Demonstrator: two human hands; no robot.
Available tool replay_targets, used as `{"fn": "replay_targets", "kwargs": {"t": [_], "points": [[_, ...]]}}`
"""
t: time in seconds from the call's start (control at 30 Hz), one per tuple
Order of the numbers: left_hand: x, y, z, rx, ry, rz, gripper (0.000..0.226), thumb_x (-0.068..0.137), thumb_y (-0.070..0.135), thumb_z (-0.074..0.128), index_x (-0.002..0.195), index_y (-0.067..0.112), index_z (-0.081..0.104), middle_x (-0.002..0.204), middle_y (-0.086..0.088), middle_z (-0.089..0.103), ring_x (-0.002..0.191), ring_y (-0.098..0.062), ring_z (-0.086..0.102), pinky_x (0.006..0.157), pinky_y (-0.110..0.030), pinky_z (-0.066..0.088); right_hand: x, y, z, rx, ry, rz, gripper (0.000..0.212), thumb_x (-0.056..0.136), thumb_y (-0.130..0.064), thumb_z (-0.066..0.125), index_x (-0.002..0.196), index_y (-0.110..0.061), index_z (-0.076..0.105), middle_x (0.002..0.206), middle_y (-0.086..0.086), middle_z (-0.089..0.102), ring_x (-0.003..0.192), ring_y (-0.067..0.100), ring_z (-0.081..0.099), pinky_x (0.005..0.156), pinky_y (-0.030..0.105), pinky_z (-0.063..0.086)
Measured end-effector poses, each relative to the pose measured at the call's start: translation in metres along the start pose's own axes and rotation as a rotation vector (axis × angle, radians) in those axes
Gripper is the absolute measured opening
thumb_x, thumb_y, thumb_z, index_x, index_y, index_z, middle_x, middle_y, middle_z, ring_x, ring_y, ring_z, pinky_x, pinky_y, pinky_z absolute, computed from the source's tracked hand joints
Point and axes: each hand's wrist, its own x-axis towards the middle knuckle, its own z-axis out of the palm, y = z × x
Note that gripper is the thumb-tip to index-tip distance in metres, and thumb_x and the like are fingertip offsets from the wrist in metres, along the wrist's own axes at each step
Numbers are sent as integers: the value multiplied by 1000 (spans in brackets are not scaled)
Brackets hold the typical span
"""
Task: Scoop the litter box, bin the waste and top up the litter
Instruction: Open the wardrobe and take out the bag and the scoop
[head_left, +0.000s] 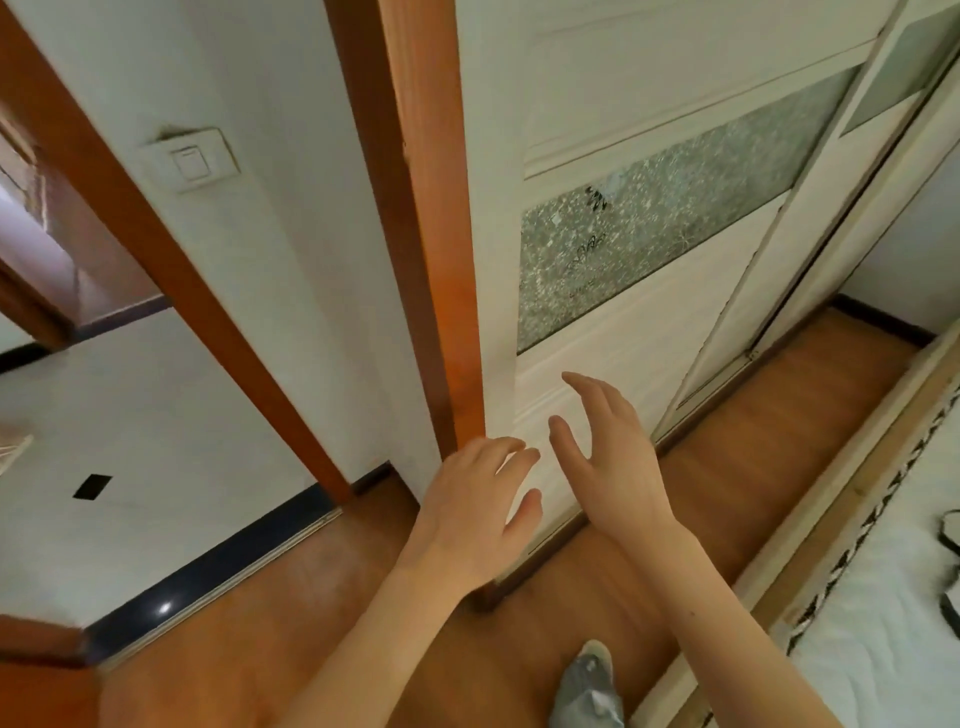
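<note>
- Left hand (475, 512) is spread, empty, fingertips at the white door's (613, 291) edge; contact is unclear.
- Right hand (608, 462) is loosely spread before the door, holding nothing.
- No litter box, scoop or bin in view.
- Foot (589, 686) and bed (883, 623) are cut off by the frame.

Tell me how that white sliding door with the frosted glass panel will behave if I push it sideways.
The white sliding door looks rigid, so it should move as one piece, not flex. A floor track suggests it glides sideways rather than swings. The frosted glass panel is probably fragile; push on the frame. Both hands are open near it.
</note>
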Motion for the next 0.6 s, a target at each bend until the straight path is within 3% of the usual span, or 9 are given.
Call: {"fn": "replay_targets", "kwargs": {"t": [0.13, 0.27, 0.33, 0.47, 0.6], "points": [[-33, -13, -5, -9, 11, 29, 56, 90, 55, 26, 138, 33, 44, 144, 12, 42, 133, -9, 37, 108, -24, 28, -17, -22, 2, -96, 8, -84, 45, 98, -33, 48, 141, -21, 43, 142, -4, 47, 130, 13, 43, 101, 24, 34], [-53, -20, -7, 16, 111, 9, 44, 88, 48, 45, 121, 25, 63, 124, 5, 62, 113, -18, 59, 91, -25, 35, 8, -27, -5, -381, -16, -382, 45, 92, -19, 57, 137, -14, 50, 139, 7, 52, 128, 27, 48, 101, 43, 46], [-58, -24, -7, 49, 173, -6, 39, 87, 48, 47, 113, 26, 66, 115, 5, 67, 102, -17, 65, 83, -23, 38, 31, -24, -9, -580, -81, -621, 49, 86, -13, 60, 134, -13, 53, 140, 8, 51, 127, 30, 49, 100, 44, 43], [-65, -27, -9, 75, 200, -33, 41, 88, 50, 43, 113, 26, 66, 114, 6, 66, 101, -16, 65, 82, -23, 43, 71, -23, -22, -795, -203, -1037, 45, 89, -14, 44, 132, -8, 55, 139, 8, 51, 132, 33, 43, 105, 47, 39], [-65, -29, -13, 39, 195, -94, 48, 89, 51, 37, 117, 25, 65, 119, 4, 65, 107, -18, 63, 84, -35, 55, 96, -15, -32, -857, -225, -1232, 36, 95, -11, 34, 116, -3, 62, 130, 14, 58, 127, 32, 49, 106, 46, 39]]}}
